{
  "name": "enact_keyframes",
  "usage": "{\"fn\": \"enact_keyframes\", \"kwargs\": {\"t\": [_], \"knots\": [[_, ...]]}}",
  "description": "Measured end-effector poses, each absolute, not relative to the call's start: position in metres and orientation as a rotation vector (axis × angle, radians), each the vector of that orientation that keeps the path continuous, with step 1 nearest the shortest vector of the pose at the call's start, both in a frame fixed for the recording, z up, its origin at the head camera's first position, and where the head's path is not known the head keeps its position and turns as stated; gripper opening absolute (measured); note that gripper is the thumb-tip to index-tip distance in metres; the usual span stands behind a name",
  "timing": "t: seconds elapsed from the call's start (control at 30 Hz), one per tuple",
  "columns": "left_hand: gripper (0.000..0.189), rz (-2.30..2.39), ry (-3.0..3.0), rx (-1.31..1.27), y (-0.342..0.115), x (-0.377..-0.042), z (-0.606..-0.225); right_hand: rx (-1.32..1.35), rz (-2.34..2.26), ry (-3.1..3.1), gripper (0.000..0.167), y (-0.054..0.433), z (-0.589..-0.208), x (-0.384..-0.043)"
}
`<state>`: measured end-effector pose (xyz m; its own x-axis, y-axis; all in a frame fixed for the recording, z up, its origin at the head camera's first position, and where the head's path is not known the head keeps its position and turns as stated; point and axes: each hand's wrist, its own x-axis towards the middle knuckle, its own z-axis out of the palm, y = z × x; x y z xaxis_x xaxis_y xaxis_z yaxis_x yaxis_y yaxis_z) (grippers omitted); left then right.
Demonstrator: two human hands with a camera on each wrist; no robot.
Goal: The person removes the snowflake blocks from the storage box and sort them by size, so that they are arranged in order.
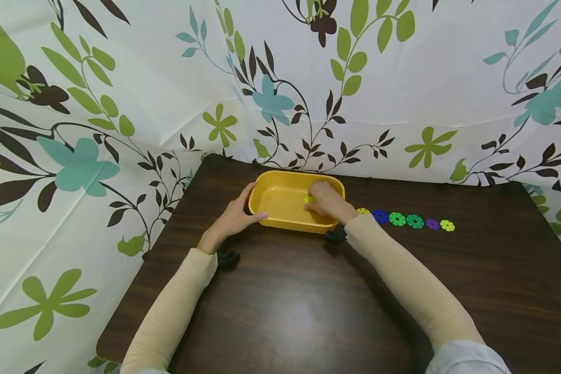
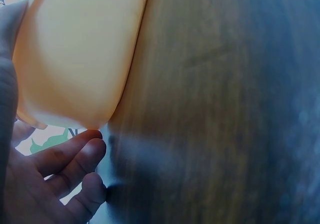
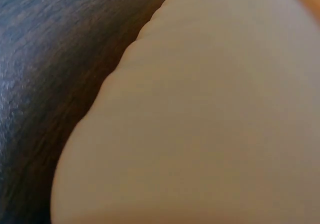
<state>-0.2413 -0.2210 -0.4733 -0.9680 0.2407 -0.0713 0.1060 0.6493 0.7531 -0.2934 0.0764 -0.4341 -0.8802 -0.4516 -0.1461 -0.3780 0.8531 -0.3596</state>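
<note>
A yellow plastic tub (image 1: 285,226) stands near the back of the dark table. My left hand (image 1: 237,214) grips its left end, thumb at the near rim and fingers around the outer wall. In the left wrist view the fingertips (image 2: 92,149) sit right by the tub's end (image 2: 75,59). My right hand (image 1: 327,200) reaches down inside the tub's right half, its fingers pinching a yellow-green notched disc (image 1: 308,199), mostly hidden by the hand. The tub's outer wall (image 3: 190,114) fills most of the right wrist view, which does not show the right hand.
Right of the tub lies a row of notched discs, among them a blue disc (image 1: 380,216), a teal-green disc (image 1: 414,221), a purple disc (image 1: 432,224) and a yellow-green disc (image 1: 447,225). A leaf-patterned cloth (image 1: 308,104) hangs behind the dark wooden table (image 1: 280,291).
</note>
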Motion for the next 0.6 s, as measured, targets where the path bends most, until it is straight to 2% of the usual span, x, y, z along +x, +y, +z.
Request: {"fn": "enact_keyframes", "kwargs": {"t": [0.27, 0.6], "knots": [[0.106, 1.22, 2.703, 0.303, -0.2206, -0.2414, -0.4727, -0.611, -0.523, 2.811, 0.043, 0.0757, -0.4358, -0.2991], [0.108, 1.203, 2.716, 0.298, -0.2218, -0.243, -0.476, -0.586, -0.404, 2.849, 0.037, 0.0693, -0.4371, -0.3018]]}}
